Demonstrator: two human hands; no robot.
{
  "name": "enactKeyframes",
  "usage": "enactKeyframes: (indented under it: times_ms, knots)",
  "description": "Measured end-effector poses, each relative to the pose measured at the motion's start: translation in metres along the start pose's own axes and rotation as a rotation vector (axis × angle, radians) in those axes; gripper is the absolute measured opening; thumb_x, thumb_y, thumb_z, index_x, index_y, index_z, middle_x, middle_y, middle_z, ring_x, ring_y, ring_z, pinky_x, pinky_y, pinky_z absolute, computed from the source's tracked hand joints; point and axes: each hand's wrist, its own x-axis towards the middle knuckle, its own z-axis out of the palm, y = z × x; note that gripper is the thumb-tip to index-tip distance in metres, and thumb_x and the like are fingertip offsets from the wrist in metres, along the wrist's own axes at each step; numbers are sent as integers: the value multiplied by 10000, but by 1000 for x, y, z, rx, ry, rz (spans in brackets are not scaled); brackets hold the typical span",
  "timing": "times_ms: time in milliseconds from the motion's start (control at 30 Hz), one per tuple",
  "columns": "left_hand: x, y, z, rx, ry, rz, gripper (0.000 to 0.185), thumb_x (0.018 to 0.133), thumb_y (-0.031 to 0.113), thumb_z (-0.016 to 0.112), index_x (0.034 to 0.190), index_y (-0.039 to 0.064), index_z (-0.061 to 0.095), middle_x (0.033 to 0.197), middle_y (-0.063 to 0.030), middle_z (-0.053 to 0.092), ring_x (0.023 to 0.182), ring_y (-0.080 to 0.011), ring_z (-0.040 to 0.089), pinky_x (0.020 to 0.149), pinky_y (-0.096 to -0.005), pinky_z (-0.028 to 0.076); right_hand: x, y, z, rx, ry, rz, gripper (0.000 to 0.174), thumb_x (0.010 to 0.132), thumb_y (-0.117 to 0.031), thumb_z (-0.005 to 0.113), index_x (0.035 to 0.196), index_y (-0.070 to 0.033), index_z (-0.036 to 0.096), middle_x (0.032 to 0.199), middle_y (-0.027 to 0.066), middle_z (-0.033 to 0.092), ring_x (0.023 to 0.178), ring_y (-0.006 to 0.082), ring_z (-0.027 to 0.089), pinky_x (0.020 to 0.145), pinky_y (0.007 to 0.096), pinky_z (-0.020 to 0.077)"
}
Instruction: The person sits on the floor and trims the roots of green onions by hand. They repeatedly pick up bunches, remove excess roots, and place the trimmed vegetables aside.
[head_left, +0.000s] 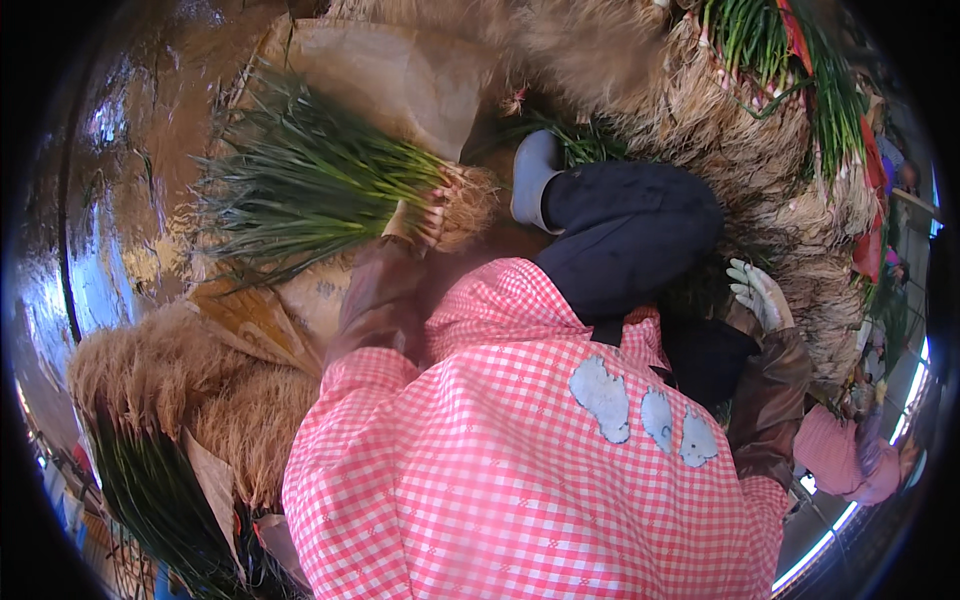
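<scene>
My left hand (407, 222) grips a large bunch of green onions (315, 184) just behind its bulbs. The long leaves fan out to the left, and the tan roots (471, 206) point right. Part of this hand is hidden among the stalks. My right hand (763, 294), in a pale glove, hovers beside a thick bank of onion roots (814, 289). Its fingers are slightly bent and apart, with nothing visible in them. Brown sleeve covers reach both wrists.
Bundled green onions (757, 45) with red wrapping lie at the upper right. More onions (150, 480), roots upward, stand at lower left. Brown sheeting (375, 75) lies on wet ground (112, 247). A grey boot (534, 180) rests beside the roots. A person in pink (847, 457) is at right.
</scene>
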Motion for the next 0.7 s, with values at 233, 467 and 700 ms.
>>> enactKeyframes:
  times_ms: [233, 467, 700]
  knots:
    - [-34, -12, 34, 489, 779, 477, 622, 903, 548, 406, 1235, 28, 485, 1054, -120, 580, 833, -257, 523, 673, -369, 437, -2, 2, 2, -10, -22, -37, 541, 916, -420, 517, 1311, -56, 456, 1230, 82, 547, 924, 95, 538, 817, 247, 419]
    - [-37, 85, -39, 823, 1258, 320, 600, 843, 595, 507, 1218, 127, 517, 1065, -58, 607, 980, -279, 552, 809, -509, 421, -3, -4, -6, -53, 59, -59, 475, 917, -383, 521, 1281, -80, 496, 1181, 71, 581, 928, 121, 559, 822, 261, 431]
    - [1, 17, -15, 631, 55, -174, 392, 853, 436, 526, 1068, 110, 555, 781, 32, 467, 684, -126, 463, 561, -270, 403, -1, -20, -42, -332, 312, -479, 343, 943, -282, 483, 1038, 8, 641, 873, 73, 685, 810, 128, 599, 757, 255, 466]
